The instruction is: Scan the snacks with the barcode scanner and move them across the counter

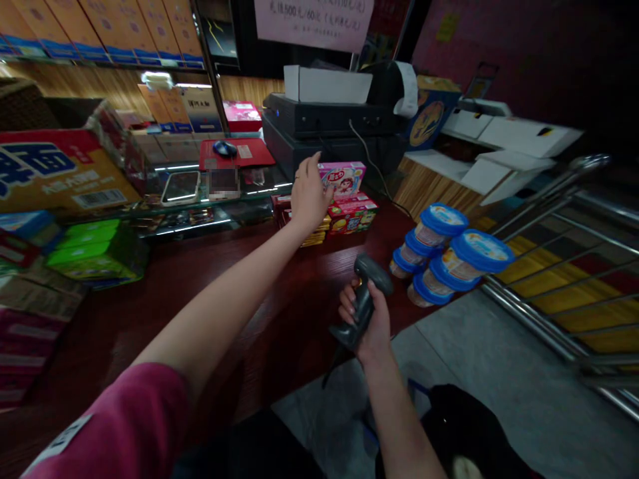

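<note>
My right hand (367, 316) is wrapped around the handle of a dark grey barcode scanner (367, 286), held over the counter's near edge with its head up. Farther forward, my left hand (309, 193) is at the left end of a pink snack box (344, 178) with a cartoon picture. Its thumb lies across the front of the box, and its fingers reach up beside and partly behind it. Below the pink box are red and green boxes (352, 216). Yellow packets (317, 233) are stacked beside them, partly covered by my left wrist.
Blue-lidded tubs (444, 256) stand stacked at the right of the dark red counter (210, 319). Green boxes (97, 253) and a large carton (60, 169) are at left. A black cash drawer (334, 136) stands behind; a metal railing (564, 299) runs along the right.
</note>
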`<action>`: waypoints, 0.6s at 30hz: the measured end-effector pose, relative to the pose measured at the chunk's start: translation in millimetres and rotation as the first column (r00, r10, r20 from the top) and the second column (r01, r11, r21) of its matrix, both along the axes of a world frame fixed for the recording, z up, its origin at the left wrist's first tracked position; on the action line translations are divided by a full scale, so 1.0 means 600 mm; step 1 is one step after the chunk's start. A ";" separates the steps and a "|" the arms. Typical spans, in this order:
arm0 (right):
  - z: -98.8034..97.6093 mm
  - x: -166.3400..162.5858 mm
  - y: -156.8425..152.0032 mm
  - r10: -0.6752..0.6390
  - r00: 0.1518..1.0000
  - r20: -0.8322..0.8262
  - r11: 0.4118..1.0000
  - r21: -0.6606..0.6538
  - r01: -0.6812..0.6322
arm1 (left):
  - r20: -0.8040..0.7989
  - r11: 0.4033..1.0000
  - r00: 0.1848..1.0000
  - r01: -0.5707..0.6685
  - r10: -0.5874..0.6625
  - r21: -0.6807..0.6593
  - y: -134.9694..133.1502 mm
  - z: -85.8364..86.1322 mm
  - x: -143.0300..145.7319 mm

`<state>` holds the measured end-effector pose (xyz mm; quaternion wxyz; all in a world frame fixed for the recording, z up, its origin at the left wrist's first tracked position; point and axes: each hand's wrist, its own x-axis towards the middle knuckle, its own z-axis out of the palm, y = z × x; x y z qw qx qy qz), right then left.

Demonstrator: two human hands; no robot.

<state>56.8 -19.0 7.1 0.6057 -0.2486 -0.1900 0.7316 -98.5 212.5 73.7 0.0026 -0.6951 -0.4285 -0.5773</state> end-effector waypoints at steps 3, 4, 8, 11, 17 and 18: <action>0.000 0.002 0.002 0.002 1.000 -0.008 1.000 -0.011 -0.002 | 0.088 0.999 0.996 -0.013 0.017 -0.050 0.075 -0.019 -0.005; 0.001 0.001 0.002 -0.008 1.000 -0.007 1.000 -0.019 0.008 | 0.120 0.996 0.993 -0.008 0.018 -0.088 0.092 -0.027 -0.006; 0.008 -0.003 0.001 -0.028 1.000 0.000 0.999 -0.046 0.028 | 0.264 0.974 0.964 0.063 -0.003 -0.218 0.122 -0.043 -0.010; 0.010 -0.003 0.001 -0.020 1.000 -0.001 0.999 -0.038 0.020 | 0.267 0.967 0.963 0.101 -0.036 -0.233 0.113 -0.032 -0.014; 0.007 0.001 -0.002 -0.040 0.996 -0.085 0.999 -0.041 0.036 | 0.100 0.970 0.977 0.200 -0.187 -0.138 0.002 0.014 -0.036; 0.008 0.001 -0.004 -0.046 0.995 -0.089 0.998 -0.048 0.042 | 0.091 0.966 0.973 0.224 -0.214 -0.130 -0.031 0.020 -0.045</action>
